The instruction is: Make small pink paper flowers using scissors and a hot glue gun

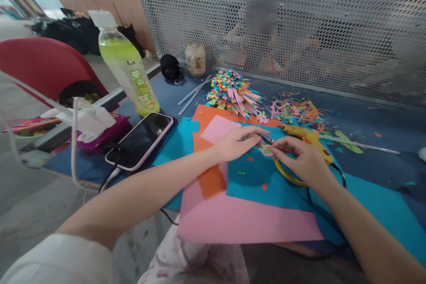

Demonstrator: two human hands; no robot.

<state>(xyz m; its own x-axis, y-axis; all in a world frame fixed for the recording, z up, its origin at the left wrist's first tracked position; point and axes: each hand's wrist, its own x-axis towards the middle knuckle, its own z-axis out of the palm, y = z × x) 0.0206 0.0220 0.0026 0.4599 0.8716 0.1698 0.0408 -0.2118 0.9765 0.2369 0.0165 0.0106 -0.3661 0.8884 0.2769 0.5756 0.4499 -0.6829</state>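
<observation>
A small pink-and-green paper flower [266, 150] is between my hands, over a blue paper sheet [259, 186]. My right hand [299, 155] pinches its right side between thumb and fingers. From the left, my left hand [238, 142] closes thumb and fingers on its edge. A slim metal piece [269, 138] shows between the fingertips; its kind I cannot make out. Under the right hand curves a yellow loop [289, 177], partly hidden. Just behind that hand lies a yellow glue gun [308, 137]. Small orange paper ovals [264, 186] rest on the blue sheet.
Pink [239, 224] and orange paper [209, 182] lie beneath. Behind stand a fringed paper cone [233, 93] and a heap of scraps [296, 111]. To the left are a phone [141, 140], a tall drink bottle [128, 66] and a tissue box [100, 133]. Perforated metal [299, 17] closes the back.
</observation>
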